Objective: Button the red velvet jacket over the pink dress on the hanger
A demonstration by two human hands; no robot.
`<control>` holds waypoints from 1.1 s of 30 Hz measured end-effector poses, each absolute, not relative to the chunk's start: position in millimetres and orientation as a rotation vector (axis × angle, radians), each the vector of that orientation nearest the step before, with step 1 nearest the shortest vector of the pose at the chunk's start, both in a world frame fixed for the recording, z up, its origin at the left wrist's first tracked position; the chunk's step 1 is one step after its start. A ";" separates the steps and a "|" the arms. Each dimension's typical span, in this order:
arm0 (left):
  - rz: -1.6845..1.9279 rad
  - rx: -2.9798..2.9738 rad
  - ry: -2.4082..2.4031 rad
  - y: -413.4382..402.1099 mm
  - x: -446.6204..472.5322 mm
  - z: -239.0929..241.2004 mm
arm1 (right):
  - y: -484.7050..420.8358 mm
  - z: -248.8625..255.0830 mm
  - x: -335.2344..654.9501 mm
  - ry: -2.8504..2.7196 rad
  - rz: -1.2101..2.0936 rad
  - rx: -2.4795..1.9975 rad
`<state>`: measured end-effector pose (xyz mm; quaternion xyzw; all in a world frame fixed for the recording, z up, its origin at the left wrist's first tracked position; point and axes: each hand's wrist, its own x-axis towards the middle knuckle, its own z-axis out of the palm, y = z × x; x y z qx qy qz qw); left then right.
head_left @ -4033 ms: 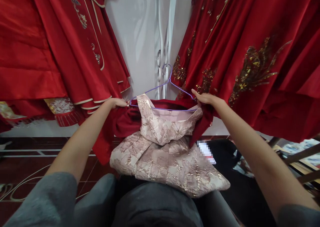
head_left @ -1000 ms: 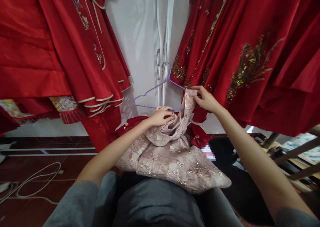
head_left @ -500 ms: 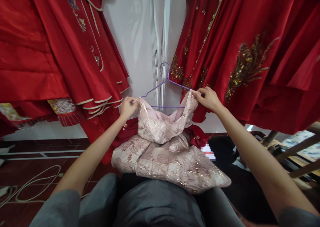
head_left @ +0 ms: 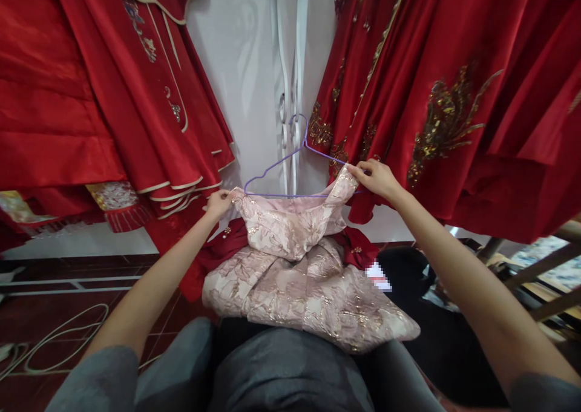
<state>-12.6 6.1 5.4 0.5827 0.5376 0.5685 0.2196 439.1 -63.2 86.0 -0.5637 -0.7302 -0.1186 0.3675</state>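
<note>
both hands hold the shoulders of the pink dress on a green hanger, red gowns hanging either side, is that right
Not quite: the hanger is purple, not green, as the head view shows. The rest stands: the left hand and right hand each grip a shoulder of the pink dress, red gowns hanging either side.

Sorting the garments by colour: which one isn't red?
The pink brocade dress, held at its shoulders by the left hand and right hand; the hanging garments are red.

The dress (head_left: 299,279) is spread on the lap (head_left: 290,372), below the hanger (head_left: 272,169), which is flanked left and right by hanging garments (head_left: 454,97).
</note>
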 end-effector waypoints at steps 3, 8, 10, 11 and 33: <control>1.590 1.688 1.423 6.4 -2.7 19.2 | -62.7 85.6 437.4 -1.892 -0.297 -1.457; 1.629 1.839 1.272 18.1 25.0 53.6 | -59.8 80.7 436.1 -1.912 -0.260 -1.482; 1.602 1.809 1.340 22.7 31.9 59.2 | -58.0 79.4 437.7 -1.903 -0.252 -1.489; 1.591 1.770 1.404 23.6 32.7 58.5 | -57.3 79.2 438.9 -1.895 -0.254 -1.490; 1.681 1.770 1.212 -2.8 -8.4 32.1 | -60.8 82.3 437.1 -1.903 -0.267 -1.447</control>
